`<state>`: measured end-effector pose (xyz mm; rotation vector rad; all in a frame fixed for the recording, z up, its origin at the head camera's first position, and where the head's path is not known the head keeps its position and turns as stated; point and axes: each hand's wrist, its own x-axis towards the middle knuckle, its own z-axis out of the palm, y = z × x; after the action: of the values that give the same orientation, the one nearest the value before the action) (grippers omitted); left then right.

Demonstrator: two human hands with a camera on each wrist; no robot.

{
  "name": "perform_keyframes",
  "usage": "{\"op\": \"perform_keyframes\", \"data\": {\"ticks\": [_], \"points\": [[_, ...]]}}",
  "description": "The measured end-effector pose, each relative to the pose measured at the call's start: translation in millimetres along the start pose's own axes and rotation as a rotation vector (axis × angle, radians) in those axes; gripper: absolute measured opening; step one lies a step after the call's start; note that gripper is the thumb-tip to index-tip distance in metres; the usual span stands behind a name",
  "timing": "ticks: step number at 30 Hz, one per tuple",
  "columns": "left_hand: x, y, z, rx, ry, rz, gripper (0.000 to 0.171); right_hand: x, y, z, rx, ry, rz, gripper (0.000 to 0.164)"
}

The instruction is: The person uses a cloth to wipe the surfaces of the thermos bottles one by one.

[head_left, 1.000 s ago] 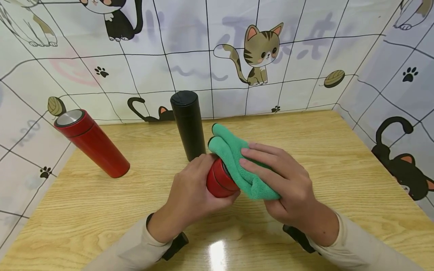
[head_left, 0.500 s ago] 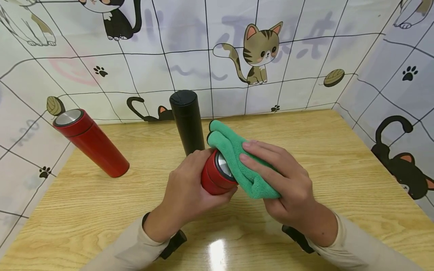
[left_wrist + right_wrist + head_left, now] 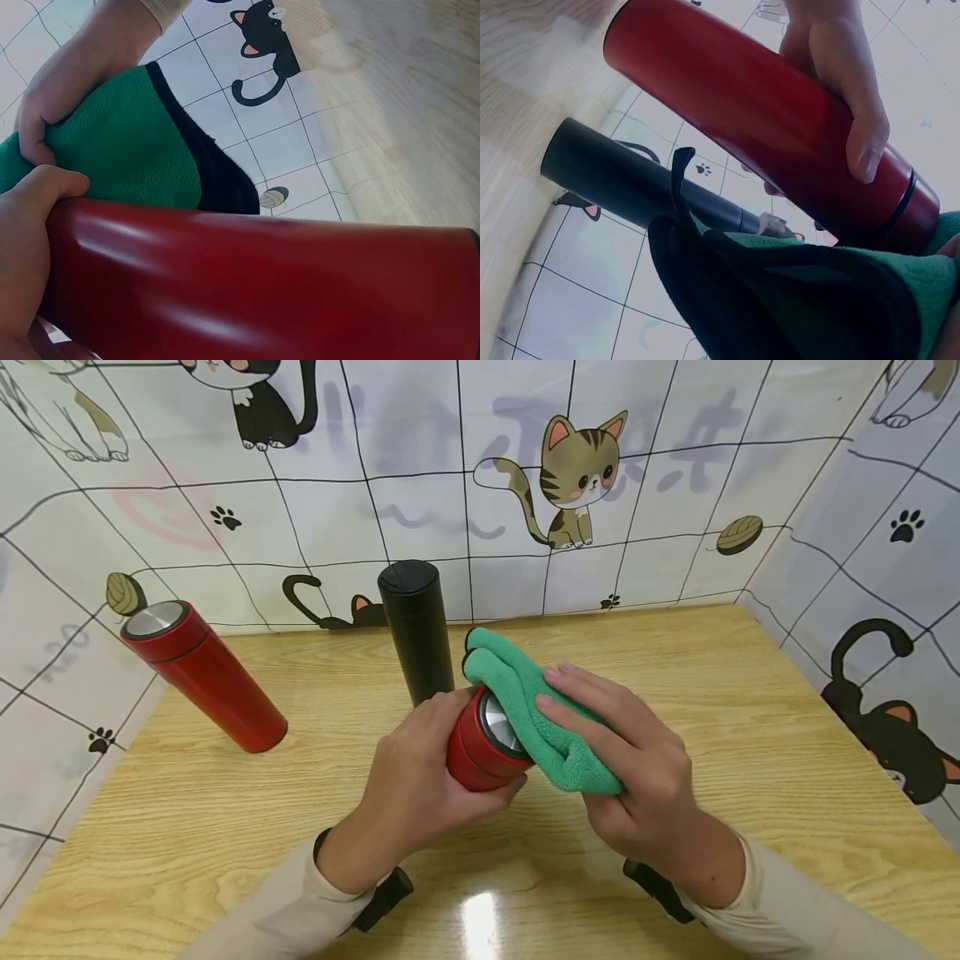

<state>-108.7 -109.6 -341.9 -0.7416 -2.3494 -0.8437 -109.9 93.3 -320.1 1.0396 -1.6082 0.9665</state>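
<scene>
My left hand [image 3: 416,777] grips a red thermos bottle [image 3: 483,760] around its upper part, just below the lid. In the left wrist view the long red body [image 3: 262,285] runs to the right, tilted. Folded green cloth [image 3: 525,710] with a dark edge lies in my right hand [image 3: 637,760], fingers over its top and thumb beneath. The cloth rests against the lid, covering part of its silver top [image 3: 498,724]. In the right wrist view the cloth's black-trimmed edge [image 3: 810,262] hangs beside the bottle's lid [image 3: 915,206].
A second red thermos bottle [image 3: 206,677] stands upright on the wooden table [image 3: 247,827] at the left. Behind my left hand stands a black thermos bottle [image 3: 416,635]. A white cat-print cloth [image 3: 420,435] walls the table at the back and sides.
The held bottle has shifted slightly left with my left hand, and more of its silver lid top shows. The green cloth has slid a little across the lid.
</scene>
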Motion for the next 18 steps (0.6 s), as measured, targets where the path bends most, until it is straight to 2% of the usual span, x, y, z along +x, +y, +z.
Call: {"op": "perform_keyframes", "data": {"ticks": [3,9,12,15,18], "points": [[0.2,0.0,0.2,-0.002,-0.009,-0.007,0.070,-0.6,0.2,1.8,0.016,0.015,-0.032,0.033],[-2.4,0.5,5.2,0.052,-0.021,0.039,0.070,-3.0,-1.7,-1.0,-0.013,-0.041,-0.086,0.031],[-3.7,0.5,6.7,0.068,-0.007,0.052,0.069,-3.5,-2.1,-2.3,-0.006,-0.072,-0.053,0.030],[-3.2,0.2,6.3,0.049,0.013,0.052,0.067,-3.3,-1.6,-4.0,0.033,-0.113,0.020,0.030],[-1.9,-0.5,4.2,0.011,0.038,0.047,0.068,-3.0,-1.6,-6.9,0.084,-0.170,0.096,0.043]]}}
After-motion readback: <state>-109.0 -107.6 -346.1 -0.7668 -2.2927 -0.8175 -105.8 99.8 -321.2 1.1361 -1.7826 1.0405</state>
